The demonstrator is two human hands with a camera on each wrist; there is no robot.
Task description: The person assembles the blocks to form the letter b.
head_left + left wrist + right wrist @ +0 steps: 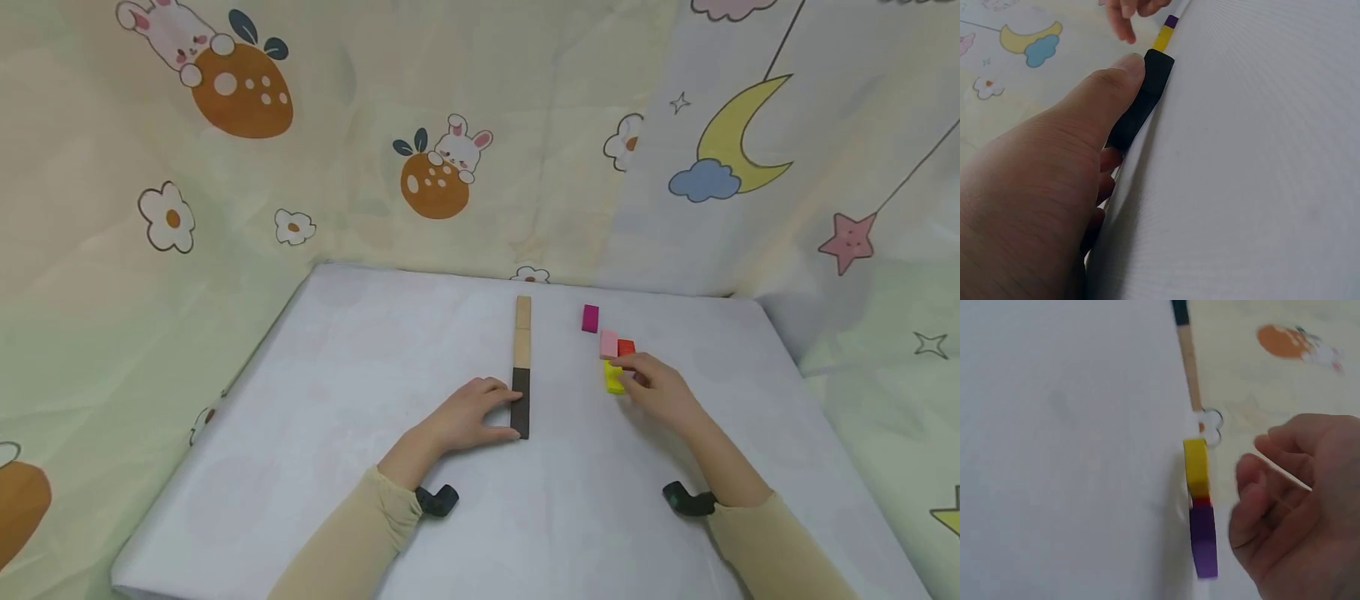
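My left hand (474,414) is at the near part of a straight row. Its thumb and fingers pinch the black block (1141,100) there, the thumb at its near end. Two plain wooden blocks (522,329) continue the row behind the black part (521,417). My right hand (663,394) hovers beside a small cluster of coloured blocks, fingers loosely bent and nothing between them. Nearest to it are a yellow block (1196,467) and a purple block (1204,540). A red block (626,347) and a pink block (608,344) lie just behind.
A magenta block (590,318) lies apart, behind the cluster. The white table (337,350) is bounded at the back and sides by a printed cloth (345,167) with rabbits, flowers and a moon. A black wrist device (437,501) shows at the left sleeve.
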